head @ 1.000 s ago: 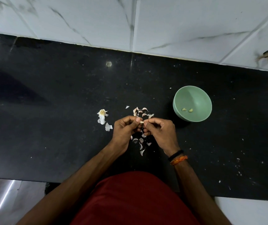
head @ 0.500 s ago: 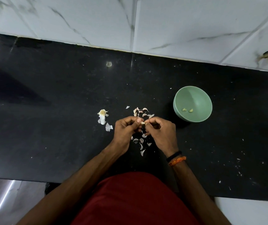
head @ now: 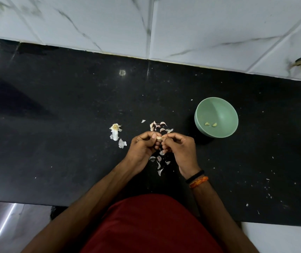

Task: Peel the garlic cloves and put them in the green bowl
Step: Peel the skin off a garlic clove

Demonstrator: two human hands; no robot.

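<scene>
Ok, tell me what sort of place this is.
Most likely a home kitchen. A polished black stone counter runs along a wall of white marbled tiles, and on it lie garlic skins beside a green bowl holding two peeled cloves.

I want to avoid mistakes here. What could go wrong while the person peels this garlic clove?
Both hands, left hand and right hand, pinch one small garlic clove; it could slip and fall among the peels on the counter. A bit of skin might also travel into the green bowl with it.
</scene>
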